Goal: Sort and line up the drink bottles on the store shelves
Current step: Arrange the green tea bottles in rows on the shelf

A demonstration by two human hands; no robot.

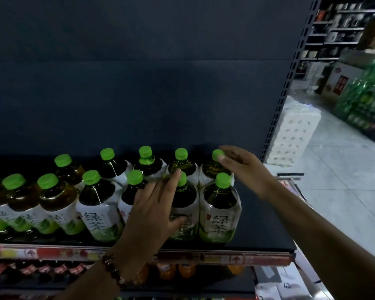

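Several green-capped tea bottles with white labels stand in two rows on a dark shelf (266,232). My left hand (154,208) lies over a front-row bottle (185,200), fingers straight and spread, thumb against its label. My right hand (240,167) reaches to the back-right bottle (214,167) and pinches its green cap (217,154) between thumb and fingertips. In front of that one stands the front-right bottle (220,208), with nothing touching it.
The shelf's dark back panel (139,83) rises behind the bottles. Orange drink bottles (175,270) stand on the shelf below. To the right are a tiled aisle floor (344,180), white paper roll packs (290,131) and stacked green bottle packs (364,100).
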